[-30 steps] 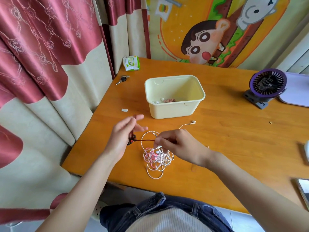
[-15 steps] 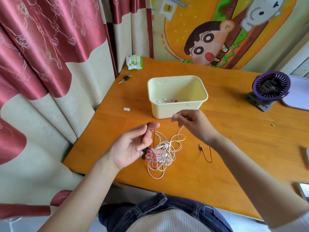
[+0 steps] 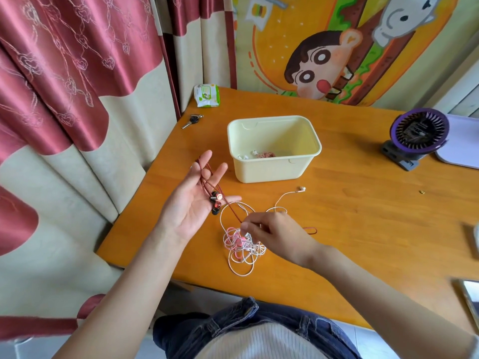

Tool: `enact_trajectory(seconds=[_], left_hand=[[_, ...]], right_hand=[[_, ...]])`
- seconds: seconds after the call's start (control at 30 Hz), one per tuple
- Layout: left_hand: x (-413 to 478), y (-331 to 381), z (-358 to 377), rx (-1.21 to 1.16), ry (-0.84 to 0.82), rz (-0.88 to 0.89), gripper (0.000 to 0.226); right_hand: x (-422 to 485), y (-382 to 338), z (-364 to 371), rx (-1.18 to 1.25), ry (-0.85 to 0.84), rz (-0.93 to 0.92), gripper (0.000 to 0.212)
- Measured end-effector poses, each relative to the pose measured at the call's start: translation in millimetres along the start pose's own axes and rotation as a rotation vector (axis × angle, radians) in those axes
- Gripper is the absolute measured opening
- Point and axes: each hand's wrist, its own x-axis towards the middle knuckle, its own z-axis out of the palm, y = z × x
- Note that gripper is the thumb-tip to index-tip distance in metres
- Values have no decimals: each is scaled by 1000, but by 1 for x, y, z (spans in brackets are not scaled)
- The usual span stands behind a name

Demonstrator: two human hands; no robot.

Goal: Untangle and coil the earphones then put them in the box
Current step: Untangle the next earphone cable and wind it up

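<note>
My left hand [image 3: 193, 203] is held palm up with fingers spread. The dark red braided earphones [image 3: 215, 200] lie on it: the buds rest by the thumb and the cord is looped over the fingers. My right hand [image 3: 274, 229] pinches that red cord lower down, just above a tangle of white and pink earphones [image 3: 241, 244] on the table. One white earbud [image 3: 301, 188] lies stretched out toward the cream box [image 3: 274, 168]. The box stands open and holds a coiled reddish earphone and a white one at its bottom.
The orange wooden table [image 3: 363, 216] has its left edge beside the curtain. A key [image 3: 192, 121] and a green packet [image 3: 207, 95] lie at the far left corner. A purple fan [image 3: 417, 136] stands at the right, a phone [image 3: 470, 296] at the right edge.
My left hand has opened flat and lifted, with the red cord now looped over its fingers. My right hand moved from near the box down to the cord above the tangle.
</note>
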Motion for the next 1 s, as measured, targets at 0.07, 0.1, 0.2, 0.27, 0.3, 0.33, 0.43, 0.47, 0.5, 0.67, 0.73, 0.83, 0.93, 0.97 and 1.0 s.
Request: enact_trajectory(seconds=[0.07,0.1,0.2,0.27,0.3,0.33,0.43,0.47,0.5,0.67,0.73,0.83,0.93,0.97,1.0], left_hand=[[1,-5,-6,244,33,26,27],[0,-7,-10,386,50,43,26],[-4,-18,-24,829,23,116,25],[-8,-25,-28,1032,-41,113,23],[-10,-28,-29,1059,-62,81,22],[-12,-30,-28,1063,-85,42,23],[-19,-35,-21,1033,-142,-98,32],[-20,-37,-18,988,-146,-149,32],[-22,-38,-15,903,-150,-197,30],[-25,-34,-6,491,-159,-303,35],[-25,-30,-2,335,-181,-311,34],[-24,-22,2,128,-259,-308,34],[-21,-14,4,-38,-332,-276,35],[-19,-11,5,-81,-322,-264,38],[-19,-9,8,-109,-290,-246,40]], right_hand=[[-2,-4,-2,-16,2,-34,24],[-2,-6,-3,-18,3,-49,24],[-3,-11,-6,-23,0,-80,25],[-1,-13,-10,-21,12,-81,24],[0,-13,-12,-17,22,-75,24],[2,-13,-15,-15,34,-69,24],[7,-12,-25,-11,70,-47,23],[9,-11,-28,-7,86,-40,22],[11,-9,-30,-4,109,-33,21],[19,3,-35,-20,221,13,23],[20,8,-34,-17,241,30,23],[21,12,-30,16,231,46,24],[18,12,-20,25,194,40,25],[17,12,-17,15,177,38,25],[15,12,-13,7,157,39,25]])
